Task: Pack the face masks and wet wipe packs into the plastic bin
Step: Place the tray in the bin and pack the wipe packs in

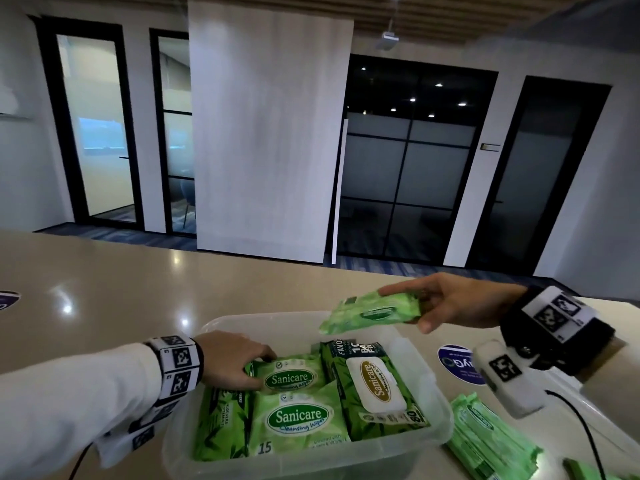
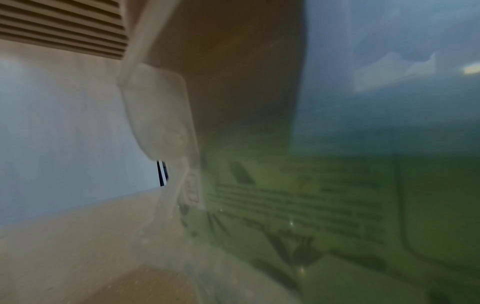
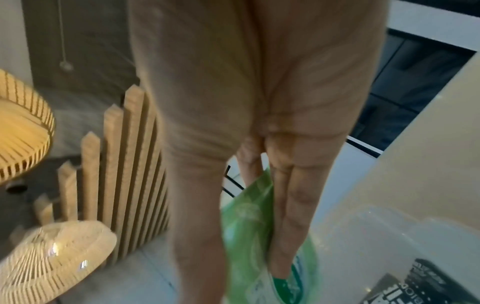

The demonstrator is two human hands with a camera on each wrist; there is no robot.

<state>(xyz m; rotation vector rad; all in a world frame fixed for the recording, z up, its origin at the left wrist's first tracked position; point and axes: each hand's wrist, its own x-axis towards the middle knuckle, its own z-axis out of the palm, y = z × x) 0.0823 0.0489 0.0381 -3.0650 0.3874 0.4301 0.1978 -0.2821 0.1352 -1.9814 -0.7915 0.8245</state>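
Observation:
A clear plastic bin [image 1: 214, 325] stands on the beige table and holds several green wet wipe packs. My left hand [image 1: 230, 362] reaches into its far left side and grips a small light-green Sanicare pack [image 1: 289, 375]. A larger light-green pack [image 1: 298, 417] lies in front of it, and a dark-green pack with a white lid [image 1: 375, 386] lies to the right. My right hand [image 1: 446, 303] holds another small green wipe pack [image 1: 370, 311] above the bin's far right corner, thumb under and fingers over. In the right wrist view that pack [image 3: 249, 216] hangs between thumb and fingers over the bin [image 3: 376, 230].
More green packs [image 1: 485, 441] are stacked on the table right of the bin. A round blue sticker [image 1: 457, 363] lies on the table behind them. A black cable [image 1: 585, 431] runs from my right wrist. The left wrist view is blurred, with green packaging [image 2: 298, 216] close to the lens.

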